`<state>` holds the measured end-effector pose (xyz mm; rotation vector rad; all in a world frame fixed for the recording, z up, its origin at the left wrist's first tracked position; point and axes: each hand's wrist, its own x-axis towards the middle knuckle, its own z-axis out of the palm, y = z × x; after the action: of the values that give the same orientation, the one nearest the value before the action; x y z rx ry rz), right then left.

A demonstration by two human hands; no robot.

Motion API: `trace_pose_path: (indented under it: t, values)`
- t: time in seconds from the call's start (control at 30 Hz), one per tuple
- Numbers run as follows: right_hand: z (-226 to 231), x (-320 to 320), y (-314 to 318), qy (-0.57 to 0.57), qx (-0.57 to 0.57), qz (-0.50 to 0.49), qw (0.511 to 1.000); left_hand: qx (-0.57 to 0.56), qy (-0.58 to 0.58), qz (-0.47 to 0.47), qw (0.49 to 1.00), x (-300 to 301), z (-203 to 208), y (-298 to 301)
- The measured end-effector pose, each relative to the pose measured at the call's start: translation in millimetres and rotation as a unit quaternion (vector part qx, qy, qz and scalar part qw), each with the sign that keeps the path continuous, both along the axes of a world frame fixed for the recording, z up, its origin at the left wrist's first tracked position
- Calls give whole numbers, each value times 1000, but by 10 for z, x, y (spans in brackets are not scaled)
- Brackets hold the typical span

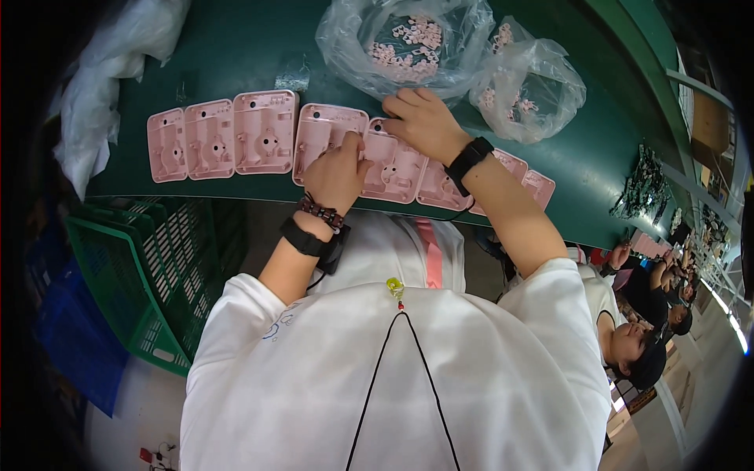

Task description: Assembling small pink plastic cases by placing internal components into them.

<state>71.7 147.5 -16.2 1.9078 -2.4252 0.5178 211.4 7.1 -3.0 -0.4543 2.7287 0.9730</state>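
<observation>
Stretching from 10 o'clock to 2, a green table [228, 51] is filling the upper view. A green crate [126, 290] is standing near 9 o'clock. Along the table's near edge, pink shells [259, 118] are lying open side up in a bending row. Beyond them, two clear bags of small pink parts [393, 64] are lying: a big bag [345, 39] at 12, a small bag [564, 78] between 1 and 2.

The left hand [334, 174], at 11, is resting in the fourth shell [318, 129] from the left, fingers bent and close together; whether they are pinching anything, I cannot tell. The right hand [424, 125], just past 12, is lying over the far end of the fifth shell [400, 187], beside the big bag. Its fingers are curling; their grip is hidden.

A loose pinch could be risking a dropped or crooked part. The right forearm, crossing the row, could be nudging shells out of line; a knuckle catching the big bag could be spilling parts.
</observation>
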Motion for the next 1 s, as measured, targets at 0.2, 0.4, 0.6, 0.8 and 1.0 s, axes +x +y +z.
trace_pose_path:
  t: [0.2,0.4,0.6,0.8,1.0]
  values:
    - [-33,19,-160,4,68,62,996,-5,-21,-19,1000,11,-62,-66]
    - [41,20,-49,-10,51,37,998,8,-20,-27,999,29,-105,-77]
    - [76,147,-13,-231,-45,-135,963,233,4,65,970,36,-139,-183]
    - [515,681,-255,-311,-105,-218,919,641,-157,122,741,-15,104,-482]
    - [610,827,-448,-292,-60,-210,931,633,-141,138,749,-10,213,-444]
